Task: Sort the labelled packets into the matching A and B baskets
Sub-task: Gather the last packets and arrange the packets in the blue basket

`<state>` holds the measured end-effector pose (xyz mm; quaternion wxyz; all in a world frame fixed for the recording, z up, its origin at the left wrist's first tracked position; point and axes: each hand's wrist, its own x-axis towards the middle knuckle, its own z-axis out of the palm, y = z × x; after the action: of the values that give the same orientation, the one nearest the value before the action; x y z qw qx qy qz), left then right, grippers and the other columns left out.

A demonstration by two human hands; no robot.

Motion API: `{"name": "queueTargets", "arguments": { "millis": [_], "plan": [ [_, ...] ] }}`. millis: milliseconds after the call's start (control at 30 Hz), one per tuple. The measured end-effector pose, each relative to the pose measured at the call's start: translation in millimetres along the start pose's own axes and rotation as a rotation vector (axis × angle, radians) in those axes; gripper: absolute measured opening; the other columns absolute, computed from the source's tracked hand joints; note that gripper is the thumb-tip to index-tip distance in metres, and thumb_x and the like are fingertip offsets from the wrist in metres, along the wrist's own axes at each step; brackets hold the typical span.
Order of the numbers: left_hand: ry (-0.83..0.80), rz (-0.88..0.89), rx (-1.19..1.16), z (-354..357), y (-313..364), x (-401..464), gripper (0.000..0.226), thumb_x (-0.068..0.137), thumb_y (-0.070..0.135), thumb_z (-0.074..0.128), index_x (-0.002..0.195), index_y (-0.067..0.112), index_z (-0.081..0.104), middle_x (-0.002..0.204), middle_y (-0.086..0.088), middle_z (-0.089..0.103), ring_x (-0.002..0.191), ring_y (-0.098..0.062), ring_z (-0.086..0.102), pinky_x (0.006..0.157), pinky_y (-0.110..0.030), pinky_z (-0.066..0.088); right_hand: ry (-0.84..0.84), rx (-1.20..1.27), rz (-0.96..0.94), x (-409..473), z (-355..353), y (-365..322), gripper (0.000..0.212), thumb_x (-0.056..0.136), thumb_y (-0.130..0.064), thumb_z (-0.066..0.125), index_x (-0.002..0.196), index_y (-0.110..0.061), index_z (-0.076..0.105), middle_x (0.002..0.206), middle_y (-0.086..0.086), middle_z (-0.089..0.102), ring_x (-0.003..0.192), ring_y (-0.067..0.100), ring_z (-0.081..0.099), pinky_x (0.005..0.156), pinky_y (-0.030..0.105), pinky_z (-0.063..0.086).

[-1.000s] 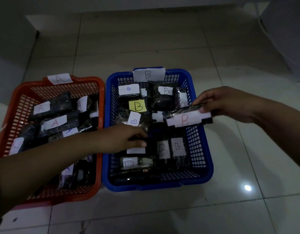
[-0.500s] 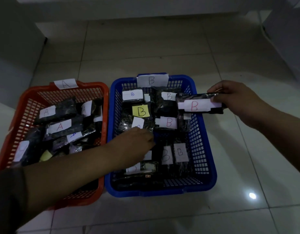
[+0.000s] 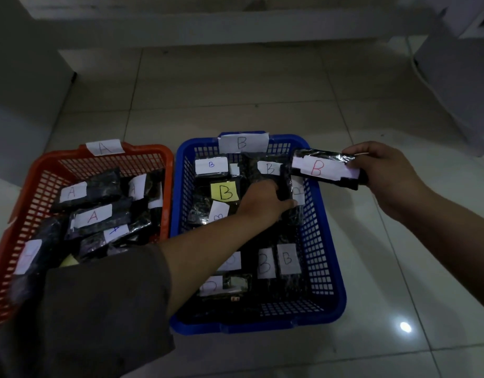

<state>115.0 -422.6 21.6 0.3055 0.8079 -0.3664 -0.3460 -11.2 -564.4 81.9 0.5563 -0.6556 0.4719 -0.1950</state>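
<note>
Your right hand (image 3: 382, 173) fingers grip a black packet (image 3: 325, 170) labelled red "B" over the blue basket (image 3: 328, 241) tagged "B", while your left hand (image 3: 262, 203) fingers press packets inside, their curl hidden.

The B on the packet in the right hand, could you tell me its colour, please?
Red, on a white label, clearest in the head view.

Dim, murky wide-angle view; small glare spot (image 3: 405, 327) on glossy floor (image 3: 262, 91).

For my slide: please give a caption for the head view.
Right hand holds a B packet above the blue basket; left hand reaches inside.
</note>
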Motion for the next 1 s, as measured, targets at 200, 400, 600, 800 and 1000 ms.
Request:
{"name": "queueTargets", "arguments": {
  "millis": [200, 400, 600, 800, 1000],
  "plan": [
    [-0.006, -0.075, 0.011, 8, 1, 5, 0.035, 0.085, 0.032, 0.065, 0.058, 0.014, 0.053, 0.060, 0.002, 0.053, 0.056, -0.009, 0.050, 0.049, -0.019, 0.036, 0.020, 0.050, 0.009, 1, -4, 7, 0.022, 0.082, 0.004, 0.050, 0.083, -0.013, 0.063, 0.083, 0.008, 0.063, 0.078, 0.024, 0.058, 0.069, 0.034, 0.048],
    [-0.112, -0.108, -0.059, -54, 8, -2, 0.021, 0.090, 0.027, 0.058, 0.092, 0.010, 0.069, 0.090, -0.005, 0.066, 0.080, -0.016, 0.059, 0.067, -0.025, 0.043, -0.026, 0.131, -0.003, 0, -5, 4, 0.023, 0.083, 0.006, 0.048, 0.090, -0.008, 0.064, 0.087, 0.010, 0.063, 0.079, 0.022, 0.058, 0.070, 0.028, 0.047],
    [-0.108, -0.179, 0.062, -151, -11, -23, 0.019, 0.081, 0.027, 0.070, 0.098, 0.025, 0.064, 0.101, 0.003, 0.066, 0.095, -0.016, 0.063, 0.087, -0.032, 0.050, -0.227, -0.164, -0.105, -12, 14, 6, 0.019, 0.084, 0.001, 0.056, 0.080, -0.014, 0.067, 0.083, 0.002, 0.067, 0.073, 0.012, 0.059, 0.067, 0.021, 0.046],
    [-0.080, -0.248, -0.066, -171, -27, -34, 0.020, 0.084, 0.014, 0.065, 0.104, 0.014, 0.065, 0.105, -0.009, 0.068, 0.095, -0.022, 0.066, 0.079, -0.029, 0.054, -0.364, -0.639, -0.389, -13, 61, 28, 0.010, 0.084, -0.008, 0.062, 0.087, -0.013, 0.069, 0.090, -0.004, 0.059, 0.078, 0.004, 0.050, 0.065, 0.000, 0.032],
    [-0.130, -0.180, -0.064, -167, -21, -32, 0.019, 0.086, 0.016, 0.064, 0.104, 0.018, 0.064, 0.100, -0.004, 0.070, 0.092, -0.017, 0.067, 0.081, -0.027, 0.055, -0.384, -0.978, -0.581, -21, 78, 55, 0.029, 0.079, -0.019, 0.069, 0.102, -0.007, 0.057, 0.113, 0.009, 0.049, 0.098, 0.025, 0.052, 0.083, 0.033, 0.044]
  ]
}}
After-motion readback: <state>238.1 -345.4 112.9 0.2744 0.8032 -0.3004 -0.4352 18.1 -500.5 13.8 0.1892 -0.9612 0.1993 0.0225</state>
